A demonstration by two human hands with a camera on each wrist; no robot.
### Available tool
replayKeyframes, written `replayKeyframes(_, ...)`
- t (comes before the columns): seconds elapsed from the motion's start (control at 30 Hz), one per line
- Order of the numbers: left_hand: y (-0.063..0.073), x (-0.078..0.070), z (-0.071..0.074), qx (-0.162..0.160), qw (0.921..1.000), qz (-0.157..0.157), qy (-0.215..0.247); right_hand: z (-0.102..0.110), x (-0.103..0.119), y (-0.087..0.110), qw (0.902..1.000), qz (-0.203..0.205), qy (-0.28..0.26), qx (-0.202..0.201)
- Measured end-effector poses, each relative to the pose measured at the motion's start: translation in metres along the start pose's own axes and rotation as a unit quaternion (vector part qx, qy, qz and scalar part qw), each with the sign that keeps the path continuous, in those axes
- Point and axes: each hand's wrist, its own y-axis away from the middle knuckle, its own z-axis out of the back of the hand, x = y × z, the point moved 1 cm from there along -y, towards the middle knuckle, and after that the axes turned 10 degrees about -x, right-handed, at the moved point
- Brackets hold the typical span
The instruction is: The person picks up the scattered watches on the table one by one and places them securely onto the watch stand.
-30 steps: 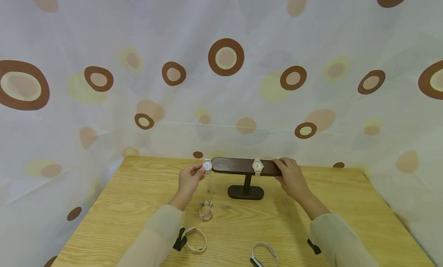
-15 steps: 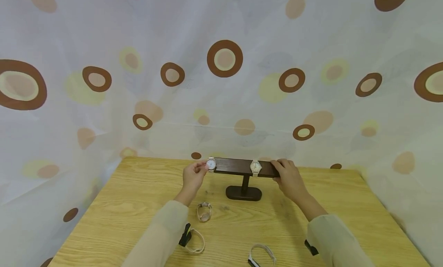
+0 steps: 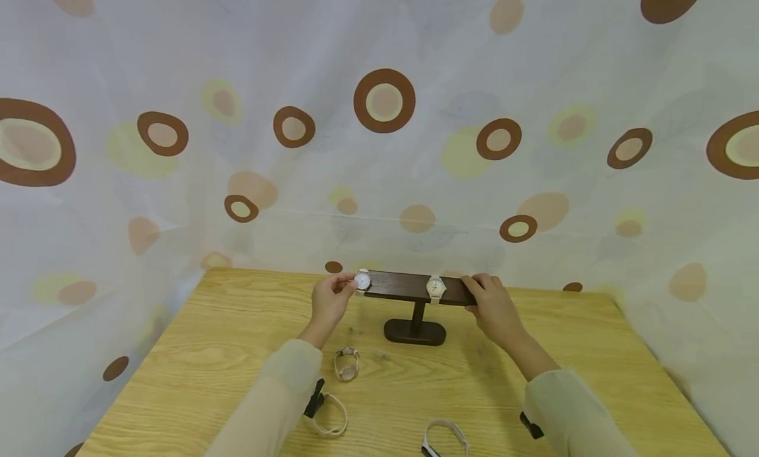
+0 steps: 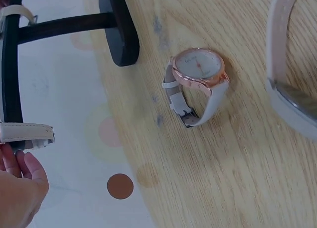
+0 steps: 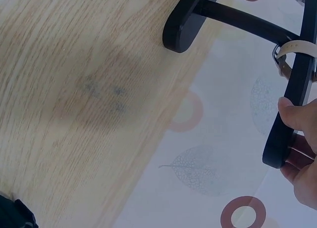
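Note:
A dark T-shaped watch stand [image 3: 394,284] stands upright near the back of the table. My left hand [image 3: 328,305] pinches a white-dialled watch [image 3: 362,282] at the bar's left end. In the left wrist view its pale strap [image 4: 26,132] loops round the bar tip, fingers [image 4: 34,164] close beside it. My right hand [image 3: 495,312] grips the bar's right end, thumb [image 5: 292,114] on one side and fingers on the other. Between the hands, a second pale-strapped watch [image 3: 435,287] sits round the bar, nearer the right hand.
On the wooden table [image 3: 237,351], a buckled rose-gold watch [image 4: 198,64] lies in front of the stand. Nearer me are a looped pale band [image 3: 345,414], partly behind the left sleeve, and another band [image 3: 459,430] at the view's lower edge. A patterned sheet [image 3: 379,180] hangs behind.
My left hand has moved right, bringing the watch from just off the bar's left end onto it. In the last half second it has hardly moved. My right hand keeps its grip.

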Motion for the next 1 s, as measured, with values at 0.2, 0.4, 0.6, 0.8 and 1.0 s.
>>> replayKeyframes(0.2, -0.002, 0.002, 0.004, 0.048, 0.9952, -0.076, -0.038, -0.001, 0.000, -0.001, 1.0000, 0.005, 0.007, 0.001)
replayKeyframes(0.4, -0.004, -0.002, 0.010, 0.114, 0.9687, -0.184, -0.122, 0.000, -0.001, -0.001, 0.9999, 0.002, 0.012, 0.009)
replayKeyframes(0.6, -0.007, -0.008, 0.013, 0.146, 0.9486, -0.211, -0.185, 0.000, -0.001, -0.001, 0.9998, 0.000, 0.016, 0.015)
replayKeyframes(0.8, -0.011, -0.012, 0.010, 0.164, 0.9366, -0.228, -0.210, -0.001, -0.001, 0.000, 0.9997, 0.000, 0.018, 0.014)
replayKeyframes(1.0, -0.016, -0.012, 0.009, 0.185, 0.9321, -0.225, -0.215, 0.000, -0.001, -0.001, 0.9997, 0.003, 0.020, 0.012)
